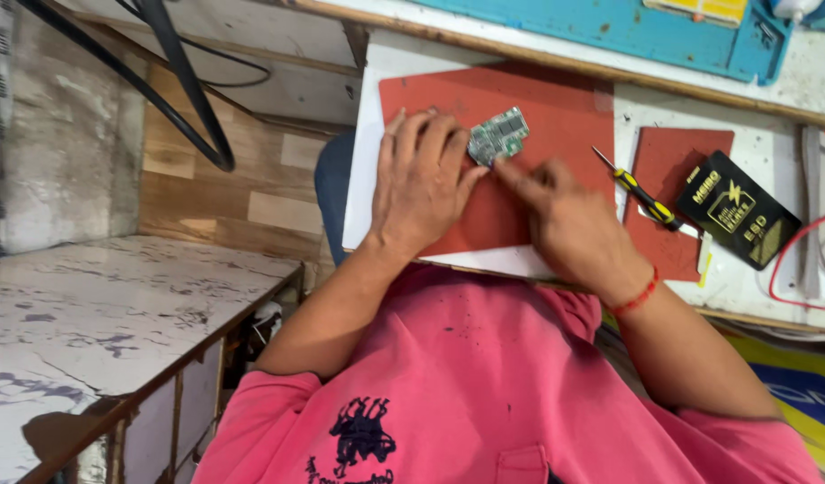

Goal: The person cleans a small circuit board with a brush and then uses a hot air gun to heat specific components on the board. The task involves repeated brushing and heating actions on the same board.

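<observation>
Board [499, 135] pinched at left hand [419, 179] fingertips on red mat [556, 108]; right hand [569, 220] closed empty, forefinger pressing. Likely next: steady prying.

Circuit board [499, 136] components too small

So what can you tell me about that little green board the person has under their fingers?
The circuit board is a small, flat, roughly rectangular piece, green with silvery metal shields and tiny components on its face. It lies tilted at an angle on the red mat, near the mat's middle. The left hand rests beside it, fingers touching its left edge, while the right hand reaches in with a fingertip at its lower corner. Finer details are too small to tell.
</observation>
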